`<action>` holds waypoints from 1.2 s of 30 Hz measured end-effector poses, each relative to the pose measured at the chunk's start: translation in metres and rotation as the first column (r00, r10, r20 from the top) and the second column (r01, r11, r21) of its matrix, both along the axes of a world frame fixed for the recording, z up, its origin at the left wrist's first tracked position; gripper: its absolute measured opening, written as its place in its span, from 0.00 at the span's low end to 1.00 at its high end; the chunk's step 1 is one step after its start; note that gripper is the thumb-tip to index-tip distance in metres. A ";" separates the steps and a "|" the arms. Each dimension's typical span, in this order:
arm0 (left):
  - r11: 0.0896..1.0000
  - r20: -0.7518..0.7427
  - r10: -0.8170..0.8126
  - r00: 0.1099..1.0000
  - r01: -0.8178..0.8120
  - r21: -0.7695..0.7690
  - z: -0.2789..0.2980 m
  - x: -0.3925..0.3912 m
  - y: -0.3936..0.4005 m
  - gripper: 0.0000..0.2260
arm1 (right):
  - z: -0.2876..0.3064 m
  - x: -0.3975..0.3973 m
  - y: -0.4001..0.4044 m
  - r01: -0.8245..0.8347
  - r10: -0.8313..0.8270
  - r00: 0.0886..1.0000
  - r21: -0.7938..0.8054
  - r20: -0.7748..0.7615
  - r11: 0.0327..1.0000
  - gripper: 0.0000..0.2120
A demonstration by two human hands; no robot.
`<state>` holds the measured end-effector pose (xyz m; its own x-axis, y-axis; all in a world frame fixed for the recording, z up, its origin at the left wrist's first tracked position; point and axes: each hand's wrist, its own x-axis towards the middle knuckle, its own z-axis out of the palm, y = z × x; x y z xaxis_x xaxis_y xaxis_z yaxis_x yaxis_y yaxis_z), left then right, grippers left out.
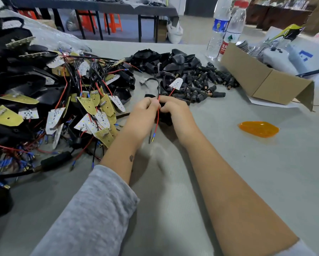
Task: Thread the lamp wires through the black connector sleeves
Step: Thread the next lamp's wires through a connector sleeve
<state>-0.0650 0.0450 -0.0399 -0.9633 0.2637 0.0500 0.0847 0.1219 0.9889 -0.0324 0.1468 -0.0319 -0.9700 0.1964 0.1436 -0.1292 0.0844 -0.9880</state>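
red wire pinched between both hands (fingertips meeting).

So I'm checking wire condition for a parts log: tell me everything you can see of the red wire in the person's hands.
The red wire is thin, with glossy red insulation. It is pinched between the left hand and right hand, then hangs down towards the grey table, slightly bowed. Its free lower end carries a small blue collar and brass-coloured tip. Above the hands it runs alongside a black lead curving away. No damage shows.
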 end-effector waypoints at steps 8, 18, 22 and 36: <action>0.981 -0.111 -0.125 0.986 0.106 -0.160 0.006 0.006 0.000 0.13 | 0.003 -0.001 0.011 0.133 -0.098 0.989 -0.365 0.113 0.921 0.10; 0.996 -0.099 0.078 0.992 -0.083 -0.044 0.001 0.004 -0.004 0.06 | 0.001 -0.002 0.020 0.145 -0.195 0.975 -0.369 -0.102 0.918 0.09; 0.985 -0.108 0.154 0.982 -0.162 -0.063 0.003 0.004 -0.007 0.15 | -0.002 -0.005 0.019 0.155 -0.160 0.987 -0.263 0.002 0.952 0.06; 0.984 -0.192 0.146 0.970 -0.163 -0.076 -0.003 0.000 -0.008 0.12 | 0.000 -0.003 0.020 0.152 -0.179 0.984 -0.440 -0.020 0.885 0.05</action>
